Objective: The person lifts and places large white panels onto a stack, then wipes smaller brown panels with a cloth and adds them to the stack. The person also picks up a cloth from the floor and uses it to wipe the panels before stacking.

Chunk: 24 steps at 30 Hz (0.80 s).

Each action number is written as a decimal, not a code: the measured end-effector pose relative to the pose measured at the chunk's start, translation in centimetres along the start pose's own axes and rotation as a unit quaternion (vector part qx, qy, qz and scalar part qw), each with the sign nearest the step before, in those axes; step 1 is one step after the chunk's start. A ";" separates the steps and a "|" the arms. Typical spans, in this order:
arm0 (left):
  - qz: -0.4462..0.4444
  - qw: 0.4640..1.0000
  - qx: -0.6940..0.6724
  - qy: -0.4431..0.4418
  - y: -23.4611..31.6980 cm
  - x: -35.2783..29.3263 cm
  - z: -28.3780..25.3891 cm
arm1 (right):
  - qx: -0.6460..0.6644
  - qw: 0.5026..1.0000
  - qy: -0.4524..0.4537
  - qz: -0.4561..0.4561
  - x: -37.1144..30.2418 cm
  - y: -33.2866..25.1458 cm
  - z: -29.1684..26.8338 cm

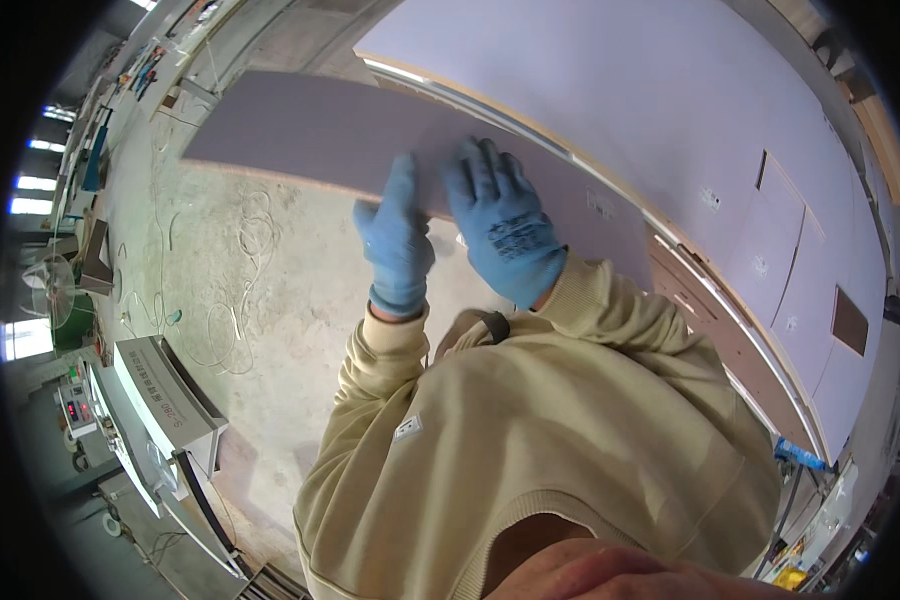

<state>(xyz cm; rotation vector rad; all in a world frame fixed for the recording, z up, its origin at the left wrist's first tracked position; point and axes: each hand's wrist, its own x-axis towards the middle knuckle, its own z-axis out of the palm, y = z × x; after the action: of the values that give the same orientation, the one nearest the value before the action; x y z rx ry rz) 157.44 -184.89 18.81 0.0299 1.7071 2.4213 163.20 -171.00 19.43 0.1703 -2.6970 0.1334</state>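
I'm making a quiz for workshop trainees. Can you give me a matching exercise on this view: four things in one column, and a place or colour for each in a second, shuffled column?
Things:
1. left hand
2. right hand
3. grey panel
4. white cable

Descriptions:
A. loose loops on the concrete floor
B. long and flat, held at its near edge
C. blue glove, palm flat on top of the panel
D. blue glove, gripping the panel's edge, thumb up

Pairs: 1-D, 2-C, 3-B, 4-A

Bare concrete floor point(300, 300) lies open left of the long grey board point(320, 130). Loose cables point(240, 250) clutter it, and a grey machine point(165, 395) blocks the lower left.
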 end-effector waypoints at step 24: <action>-0.254 0.920 -0.287 -0.079 -13.8 29.6 -22.8 | -0.226 0.950 -0.132 0.171 14.7 12.9 25.8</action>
<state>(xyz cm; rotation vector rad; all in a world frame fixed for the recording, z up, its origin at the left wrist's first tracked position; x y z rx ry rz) 127.50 -197.03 -4.49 -0.2562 0.7567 2.3204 137.46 -162.84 1.62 -0.4492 -2.9094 -0.4351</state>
